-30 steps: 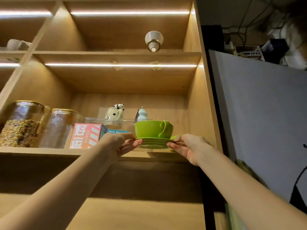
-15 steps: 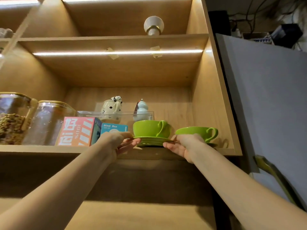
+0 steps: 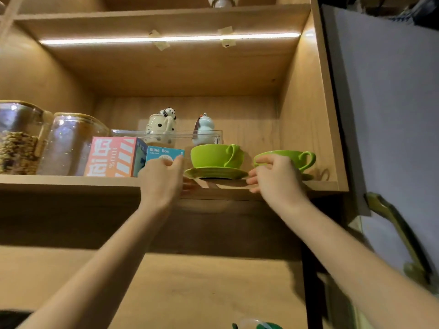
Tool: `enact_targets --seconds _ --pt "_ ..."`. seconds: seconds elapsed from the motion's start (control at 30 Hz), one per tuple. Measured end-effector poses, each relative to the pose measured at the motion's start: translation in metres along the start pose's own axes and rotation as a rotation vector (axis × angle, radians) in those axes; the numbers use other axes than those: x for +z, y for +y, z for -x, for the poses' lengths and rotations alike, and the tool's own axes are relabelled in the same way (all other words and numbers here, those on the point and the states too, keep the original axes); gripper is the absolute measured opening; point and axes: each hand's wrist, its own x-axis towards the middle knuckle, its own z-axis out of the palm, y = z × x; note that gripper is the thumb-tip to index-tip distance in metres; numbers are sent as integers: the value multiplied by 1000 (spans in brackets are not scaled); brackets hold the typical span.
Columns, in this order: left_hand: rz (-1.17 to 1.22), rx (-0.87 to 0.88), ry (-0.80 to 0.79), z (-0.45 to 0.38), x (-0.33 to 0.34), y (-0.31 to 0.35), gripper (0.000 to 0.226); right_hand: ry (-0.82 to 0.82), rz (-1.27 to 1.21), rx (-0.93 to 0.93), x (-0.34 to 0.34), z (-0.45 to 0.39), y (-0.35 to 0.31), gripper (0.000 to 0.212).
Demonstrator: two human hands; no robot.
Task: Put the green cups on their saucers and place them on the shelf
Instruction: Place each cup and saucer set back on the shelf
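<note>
A green cup stands on its green saucer, which rests on the wooden shelf close to the front edge. My left hand is at the saucer's left rim and my right hand at its right rim. Both thumbs are lifted off the saucer, and the fingertips sit low by the shelf edge. A second green cup stands on its saucer further right, partly hidden behind my right hand.
On the left of the shelf stand two glass jars, a pink box and a blue box. Behind the cups a clear tray holds a spotted teapot and a small figurine. The cabinet wall closes the right side.
The cup and saucer went from held in front of the shelf to resting on it. Both thumbs have come off the saucer rim. The camera view moved closer and to the right.
</note>
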Motion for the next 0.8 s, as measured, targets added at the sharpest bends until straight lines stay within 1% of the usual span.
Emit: enact_targets --seconds 0.03,0.07,0.1,0.17,0.23,0.33,0.4,0.53,0.63,0.8 --pt "-194 192 75 8 0 -5 34 36 218 -201 0 8 6 41" --pt "-332 336 90 17 1 -8 40 26 382 -350 1 16 13 46" --pt "-418 430 45 24 2 -12 50 -24 489 -429 2 21 19 51" --pt "-582 538 -86 34 6 -21 70 -124 650 -465 6 24 28 58" --pt "-714 567 -134 32 9 -36 83 -153 772 -453 12 21 34 60" --pt "-788 570 -146 25 12 -45 80 -134 823 -444 17 16 35 60" --pt "-809 583 -146 23 13 -47 78 -122 833 -450 19 14 35 60" --pt "-793 560 -141 21 17 -52 86 -105 865 -463 22 10 36 61" --pt "-813 541 -144 23 21 -53 80 -112 888 -460 25 8 34 65" --pt "-833 549 -148 22 19 -50 81 -118 932 -467 26 4 33 68"
